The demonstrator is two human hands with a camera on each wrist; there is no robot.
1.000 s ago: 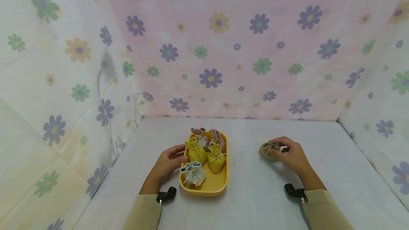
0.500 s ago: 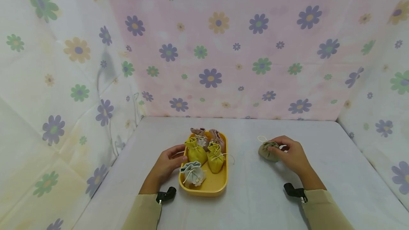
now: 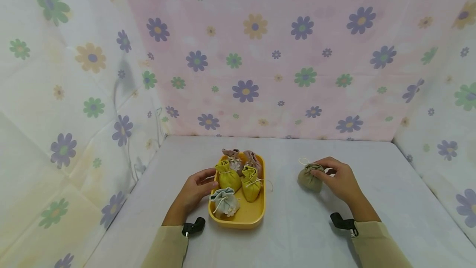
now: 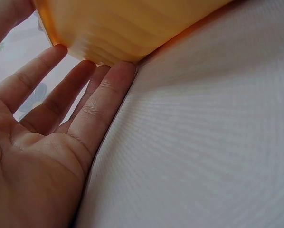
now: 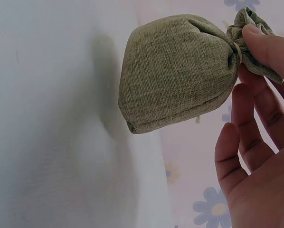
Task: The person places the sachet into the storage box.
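Note:
My right hand (image 3: 340,179) pinches an olive-green drawstring pouch (image 3: 310,179) by its gathered neck, thumb on the near side. In the right wrist view the pouch (image 5: 175,76) is full and rounded, with its shadow apart from it on the white surface. The other fingers of the right hand (image 5: 260,156) are loosely bent below the neck. My left hand (image 3: 193,190) rests beside a yellow tray (image 3: 251,217). In the left wrist view, fairly straight fingers (image 4: 101,107) touch the outer wall of the tray (image 4: 127,28).
In the tray sit two yellow-green pouches (image 3: 228,179), two mauve pouches (image 3: 253,162) towards the back, and a pale blue-grey pouch (image 3: 226,204) at the front left. A white cloth covers the table (image 3: 286,235). Floral curtains (image 3: 275,73) stand behind and at both sides.
The olive-green pouch has risen slightly and hangs fuller below my right fingers, shifted a little left. My left hand and the tray have stayed in place.

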